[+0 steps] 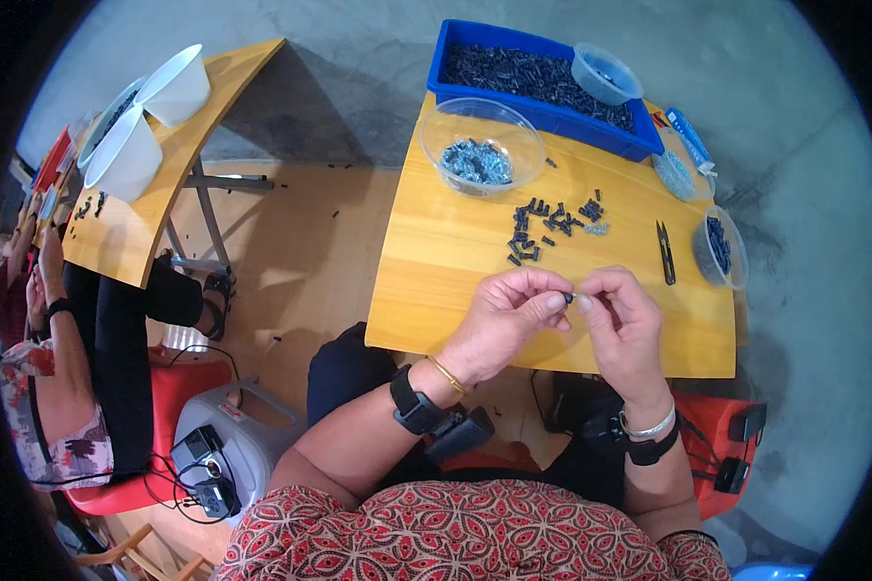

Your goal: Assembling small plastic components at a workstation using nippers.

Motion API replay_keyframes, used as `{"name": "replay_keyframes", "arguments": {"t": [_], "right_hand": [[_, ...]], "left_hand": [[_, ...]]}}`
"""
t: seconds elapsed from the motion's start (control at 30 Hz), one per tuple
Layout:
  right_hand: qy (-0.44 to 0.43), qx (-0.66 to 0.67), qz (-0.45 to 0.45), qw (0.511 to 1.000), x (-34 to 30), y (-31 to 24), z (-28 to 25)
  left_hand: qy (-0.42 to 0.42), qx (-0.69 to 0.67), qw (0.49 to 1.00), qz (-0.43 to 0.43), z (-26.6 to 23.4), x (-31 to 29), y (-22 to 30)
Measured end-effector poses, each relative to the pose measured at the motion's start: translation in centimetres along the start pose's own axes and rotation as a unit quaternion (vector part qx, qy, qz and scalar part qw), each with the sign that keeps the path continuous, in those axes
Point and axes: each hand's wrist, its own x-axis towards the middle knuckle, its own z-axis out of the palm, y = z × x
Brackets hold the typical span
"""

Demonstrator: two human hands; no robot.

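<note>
Above the table's near edge, my left hand (502, 318) pinches a small black cylindrical part (568, 298) between thumb and fingertips. My right hand (626, 324) meets it from the other side, its thumb and forefinger closed at the part's end on something tiny and pale that I cannot make out. Beyond my hands lies a loose group of similar black parts (521, 235), with several small clear pieces (597, 229) at its right. A pair of black thread snips (667, 255) rests to the right of them.
At the back stands a blue tray (452, 89) full of black parts, a clear tub (618, 92) on its corner. A clear bowl (436, 131) holds shiny clear pieces. More tubs (736, 254) line the right edge. Leftward, a person sits at another table (228, 82) with white bowls (176, 87).
</note>
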Motion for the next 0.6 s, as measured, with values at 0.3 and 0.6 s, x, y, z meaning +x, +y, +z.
{"name": "replay_keyframes", "arguments": {"t": [0.3,0.6], "right_hand": [[-0.031,-0.050,0.000,0.998,-0.2,0.4,-0.2],[-0.015,-0.148,-0.076,0.986,-1.0,0.8,0.7]], "left_hand": [[-0.001,0.140,0.989,0.055,0.5,0.1,0.9],[0.009,0.020,1.000,0.010,0.2,-0.1,0.0]]}}
